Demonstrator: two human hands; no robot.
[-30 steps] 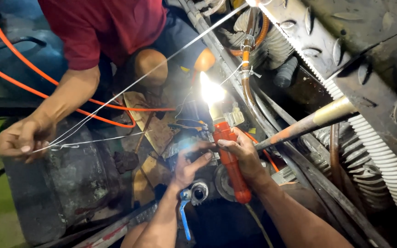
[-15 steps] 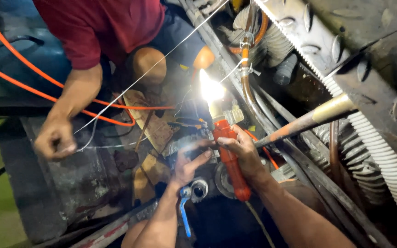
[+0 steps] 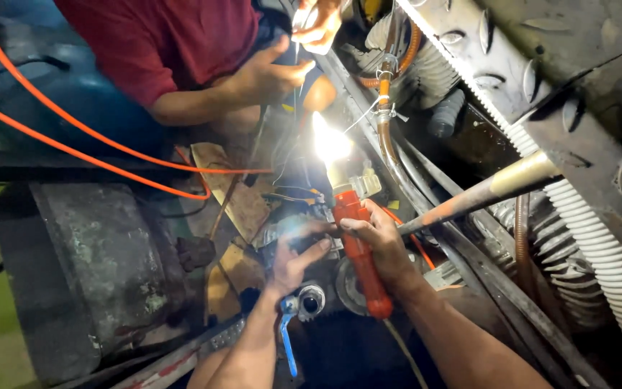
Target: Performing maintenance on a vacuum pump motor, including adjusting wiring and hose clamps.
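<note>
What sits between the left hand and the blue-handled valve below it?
Head view: nothing lies between. The left hand rests directly above the blue-handled valve, its wrist beside it; the right hand grips the red torch.

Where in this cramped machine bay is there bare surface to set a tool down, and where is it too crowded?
The flat top of the grey corroded metal block, left of the left hand, is bare. Around the right hand gripping the red torch it is crowded: thin wires, a brown hose and a long metal rod close in.

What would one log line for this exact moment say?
right hand: grips lit red torch | left hand: on metal part under beam | co-worker's hands: handling thin wires | orange hose: across machinery
</note>
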